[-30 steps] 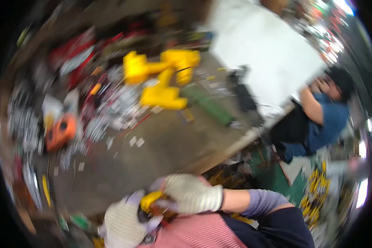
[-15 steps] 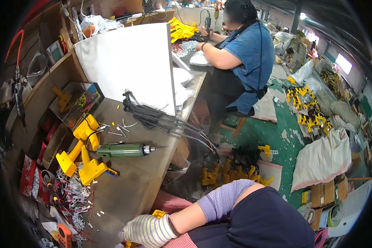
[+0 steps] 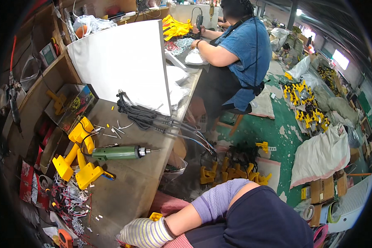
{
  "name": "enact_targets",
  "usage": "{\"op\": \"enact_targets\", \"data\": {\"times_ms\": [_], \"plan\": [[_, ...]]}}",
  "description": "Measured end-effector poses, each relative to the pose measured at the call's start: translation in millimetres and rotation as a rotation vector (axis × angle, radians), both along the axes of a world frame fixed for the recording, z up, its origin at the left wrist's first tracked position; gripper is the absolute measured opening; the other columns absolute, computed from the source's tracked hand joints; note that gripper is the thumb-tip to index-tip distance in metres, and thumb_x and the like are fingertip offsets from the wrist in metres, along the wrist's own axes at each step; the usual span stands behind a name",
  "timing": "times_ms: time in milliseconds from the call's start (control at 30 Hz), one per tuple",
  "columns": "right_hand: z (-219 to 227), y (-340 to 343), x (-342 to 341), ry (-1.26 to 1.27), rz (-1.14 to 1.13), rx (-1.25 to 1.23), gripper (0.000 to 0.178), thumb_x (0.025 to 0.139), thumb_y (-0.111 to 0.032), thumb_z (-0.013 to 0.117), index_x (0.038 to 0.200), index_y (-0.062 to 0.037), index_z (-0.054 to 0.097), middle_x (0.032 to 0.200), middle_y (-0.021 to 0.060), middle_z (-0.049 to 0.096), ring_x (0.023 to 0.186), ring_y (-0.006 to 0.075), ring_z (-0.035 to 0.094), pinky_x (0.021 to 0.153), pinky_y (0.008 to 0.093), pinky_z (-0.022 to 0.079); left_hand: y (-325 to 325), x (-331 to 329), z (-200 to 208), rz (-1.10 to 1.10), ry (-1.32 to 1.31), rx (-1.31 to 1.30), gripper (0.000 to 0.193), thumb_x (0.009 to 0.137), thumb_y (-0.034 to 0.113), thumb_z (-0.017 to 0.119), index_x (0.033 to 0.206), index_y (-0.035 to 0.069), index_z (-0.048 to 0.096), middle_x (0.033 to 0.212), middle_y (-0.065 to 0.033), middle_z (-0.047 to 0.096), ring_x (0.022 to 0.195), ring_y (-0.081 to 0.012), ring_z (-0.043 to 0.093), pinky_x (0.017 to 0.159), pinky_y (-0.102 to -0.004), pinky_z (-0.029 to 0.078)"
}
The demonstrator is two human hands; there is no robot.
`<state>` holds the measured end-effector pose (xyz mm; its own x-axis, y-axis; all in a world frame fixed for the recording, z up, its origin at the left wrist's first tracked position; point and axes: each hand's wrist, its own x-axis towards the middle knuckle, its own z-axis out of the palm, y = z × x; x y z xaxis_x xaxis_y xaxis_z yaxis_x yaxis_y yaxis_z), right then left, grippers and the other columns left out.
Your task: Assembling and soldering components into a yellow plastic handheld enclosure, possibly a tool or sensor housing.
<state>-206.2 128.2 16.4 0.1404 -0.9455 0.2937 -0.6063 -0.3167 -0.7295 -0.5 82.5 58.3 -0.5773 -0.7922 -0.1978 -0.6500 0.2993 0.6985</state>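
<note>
My right hand (image 3: pixel 146 233), in a striped work glove below a purple sleeve, lies at the near edge of the workbench (image 3: pixel 132 194). Its fingers are curled over a small yellow plastic part (image 3: pixel 156 215), of which only the ends show. My left hand is out of the picture. A green electric screwdriver (image 3: pixel 119 153) lies further along the bench, its bit pointing right. Beside it are yellow plastic housings (image 3: pixel 81 133) (image 3: pixel 88 174). Loose wires and small white bits (image 3: pixel 72 198) are scattered to the left.
A bundle of black cables (image 3: pixel 146 117) hangs over the bench edge below a white upright board (image 3: pixel 124 66). A co-worker in a blue shirt (image 3: pixel 242 47) sits at the far end. More yellow parts (image 3: pixel 231 167) and a white sack (image 3: pixel 322 155) lie on the green floor.
The view has swung from the bench top toward the right and the floor. Both gloved hands held a yellow part a second ago; only the right glove shows now.
</note>
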Motion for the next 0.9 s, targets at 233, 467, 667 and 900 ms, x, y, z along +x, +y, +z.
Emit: {"op": "enact_targets", "data": {"times_ms": [233, 467, 667, 900], "plan": [[17, -25, 8, 0.011, 0.023, -0.019, 0.020, 0.083, -0.027, 0.064, 0.087, -0.0076, 0.065, 0.077, 0.0156, 0.068, 0.075, 0.0359, 0.069, 0.065, 0.0452, 0.054, -15, 13, -6, 0.217, 0.163, 0.123, 0.044, 0.090, 0.009, 0.073, 0.130, -0.003, 0.058, 0.108, -0.0130, 0.066, 0.092, -0.0191, 0.060, 0.075, -0.0323, 0.054], [-19, -127, 41, 0.006, -0.061, 0.091, 0.019, 0.071, -0.017, 0.074, 0.081, -0.0013, 0.074, 0.080, 0.0211, 0.071, 0.081, 0.0401, 0.070, 0.069, 0.0460, 0.056, -94, 21, -6, -0.032, -0.038, -0.251, 0.031, 0.094, 0.016, 0.067, 0.116, -0.006, 0.066, 0.110, -0.0188, 0.070, 0.092, -0.0278, 0.062, 0.089, -0.0382, 0.049], [-25, -123, 54, -0.076, -0.176, -0.065, 0.013, 0.072, -0.016, 0.067, 0.077, -0.0038, 0.067, 0.074, 0.0168, 0.066, 0.074, 0.0369, 0.067, 0.068, 0.0455, 0.054, -76, 22, -28, -0.029, -0.059, -0.725, 0.027, 0.092, 0.013, 0.066, 0.110, -0.008, 0.065, 0.103, -0.0244, 0.065, 0.095, -0.0386, 0.062, 0.088, -0.0441, 0.050], [-6, -99, 10, 0.181, -0.114, 0.051, 0.023, 0.084, -0.029, 0.069, 0.088, -0.0066, 0.068, 0.086, 0.0166, 0.067, 0.081, 0.0378, 0.065, 0.071, 0.0473, 0.053, -78, 1, -50, 0.246, 0.203, -0.577, 0.006, 0.082, 0.004, 0.071, 0.087, 0.003, 0.067, 0.088, -0.0145, 0.066, 0.085, -0.0315, 0.064, 0.080, -0.0404, 0.050]]}}
